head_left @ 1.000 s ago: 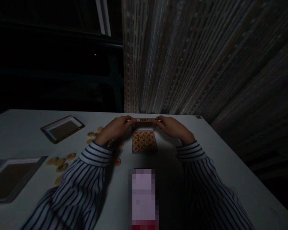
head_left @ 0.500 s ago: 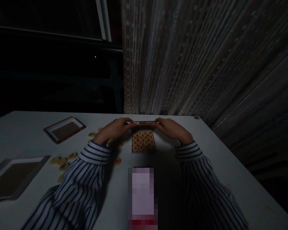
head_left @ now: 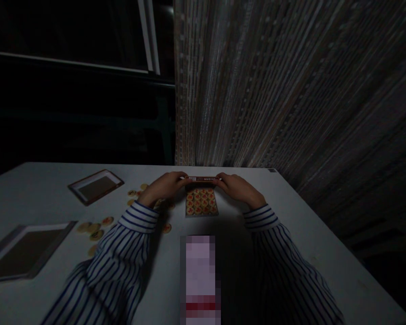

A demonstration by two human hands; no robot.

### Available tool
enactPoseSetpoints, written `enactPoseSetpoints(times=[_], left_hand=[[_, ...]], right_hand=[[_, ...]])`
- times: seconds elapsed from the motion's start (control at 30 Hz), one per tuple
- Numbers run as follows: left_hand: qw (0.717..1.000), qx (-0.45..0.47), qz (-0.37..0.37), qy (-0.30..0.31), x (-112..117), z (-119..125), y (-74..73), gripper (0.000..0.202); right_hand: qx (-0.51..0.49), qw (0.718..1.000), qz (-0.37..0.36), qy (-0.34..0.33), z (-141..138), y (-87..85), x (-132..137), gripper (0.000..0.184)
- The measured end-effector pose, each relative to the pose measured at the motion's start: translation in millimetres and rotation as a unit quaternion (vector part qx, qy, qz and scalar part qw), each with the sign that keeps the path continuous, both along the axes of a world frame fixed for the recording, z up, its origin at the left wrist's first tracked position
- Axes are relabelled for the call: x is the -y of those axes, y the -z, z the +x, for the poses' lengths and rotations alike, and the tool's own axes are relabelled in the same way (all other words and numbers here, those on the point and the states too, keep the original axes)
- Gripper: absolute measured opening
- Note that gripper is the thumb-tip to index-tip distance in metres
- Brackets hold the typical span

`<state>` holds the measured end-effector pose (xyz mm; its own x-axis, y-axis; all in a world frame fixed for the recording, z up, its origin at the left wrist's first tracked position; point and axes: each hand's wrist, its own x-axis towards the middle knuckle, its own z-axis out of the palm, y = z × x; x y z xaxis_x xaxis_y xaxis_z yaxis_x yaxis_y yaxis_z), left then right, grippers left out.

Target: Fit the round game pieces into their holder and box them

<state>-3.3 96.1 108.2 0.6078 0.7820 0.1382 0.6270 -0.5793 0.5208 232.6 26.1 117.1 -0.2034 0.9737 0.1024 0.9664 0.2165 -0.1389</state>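
A small open box (head_left: 201,213) packed with round wooden game pieces with red marks lies on the white table (head_left: 291,216) in front of me. Both hands hold a flat brown lid (head_left: 203,179) edge-on just above the box's far side. My left hand (head_left: 164,187) grips the lid's left end with fingers closed. My right hand (head_left: 238,188) grips its right end the same way. Striped sleeves cover both forearms.
Loose round pieces (head_left: 94,228) lie scattered on the table to the left. Two flat brown trays, one at mid left (head_left: 96,186) and one at near left (head_left: 23,253), lie there too. A tall stack of flat sheets (head_left: 274,90) rises behind the table. The room is dim.
The view has tilted up slightly, so hands and box sit a little higher and smaller. Both hands keep hold of the lid over the box's far edge.
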Motion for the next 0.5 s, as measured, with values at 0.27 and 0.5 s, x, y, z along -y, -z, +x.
enactPoseSetpoints(times=[0.27,0.5], left_hand=[[1.000,0.007,0.005,-0.026,10,2,5.8,0.047],[0.999,0.022,-0.004,-0.050,25,1,10.4,0.044]], right_hand=[[0.004,1.000,0.004,0.005,-2,2.3,9,0.052],[0.019,1.000,-0.006,0.018,-6,3.7,16,0.050]])
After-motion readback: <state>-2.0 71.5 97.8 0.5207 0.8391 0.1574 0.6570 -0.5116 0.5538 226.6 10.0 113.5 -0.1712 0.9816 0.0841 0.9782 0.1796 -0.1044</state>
